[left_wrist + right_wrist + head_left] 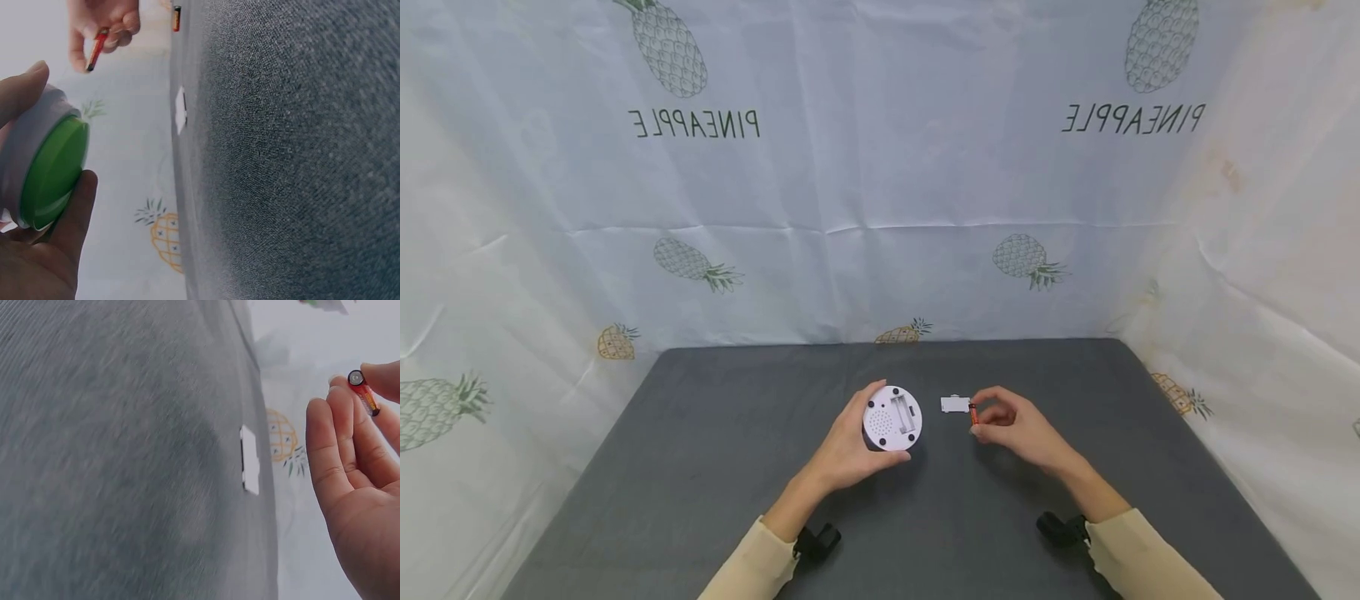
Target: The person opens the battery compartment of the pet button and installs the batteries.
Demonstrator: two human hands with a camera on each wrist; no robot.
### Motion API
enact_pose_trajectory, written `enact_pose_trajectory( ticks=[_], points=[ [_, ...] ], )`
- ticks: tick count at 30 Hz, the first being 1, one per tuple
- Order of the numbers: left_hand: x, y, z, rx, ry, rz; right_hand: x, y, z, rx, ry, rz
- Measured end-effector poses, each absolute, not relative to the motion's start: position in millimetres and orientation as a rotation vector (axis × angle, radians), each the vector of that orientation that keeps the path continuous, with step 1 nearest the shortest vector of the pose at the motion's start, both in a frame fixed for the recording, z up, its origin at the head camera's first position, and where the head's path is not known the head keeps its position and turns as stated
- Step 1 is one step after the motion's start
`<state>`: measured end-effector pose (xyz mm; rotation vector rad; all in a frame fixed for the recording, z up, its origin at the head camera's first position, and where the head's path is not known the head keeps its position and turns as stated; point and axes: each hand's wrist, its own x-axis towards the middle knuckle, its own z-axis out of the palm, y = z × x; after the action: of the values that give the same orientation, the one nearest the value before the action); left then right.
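In the head view my left hand [850, 442] grips a round white device [883, 421] by its edge, its underside facing up. That underside has speaker holes, dark feet and an uncovered battery compartment [902, 414]. Its other side shows green in the left wrist view. To the right, my right hand [1018, 429] pinches a red and black battery [364, 394] between thumb and fingers, above the table and apart from the device. A small white cover [955, 404] lies on the table between the hands.
A second red battery [177, 19] lies on the dark grey table [700, 483] in the left wrist view. White cloth [865, 167] printed with pineapples hangs behind and at both sides. Black wrist cameras [818, 543] sit at the cuffs.
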<state>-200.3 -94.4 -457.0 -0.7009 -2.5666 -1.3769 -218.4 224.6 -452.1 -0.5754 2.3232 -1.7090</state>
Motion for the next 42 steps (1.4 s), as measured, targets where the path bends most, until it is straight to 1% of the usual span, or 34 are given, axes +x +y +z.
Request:
enact_pose_trajectory(
  ticks=[12, 23, 42],
  points=[
    [-201, -94, -455, -0.722, -2.553, -1.379, -220, 201, -439, -0.567, 2.329, -1.831],
    [-201, -93, -457, -0.739, -2.567, -1.375, -216, 178, -429, -0.626, 2.369, -1.903],
    [-199, -92, -458, -0.771, -2.574, -1.373, -216, 139, -424, -0.709, 2.493, -2.031]
  ],
)
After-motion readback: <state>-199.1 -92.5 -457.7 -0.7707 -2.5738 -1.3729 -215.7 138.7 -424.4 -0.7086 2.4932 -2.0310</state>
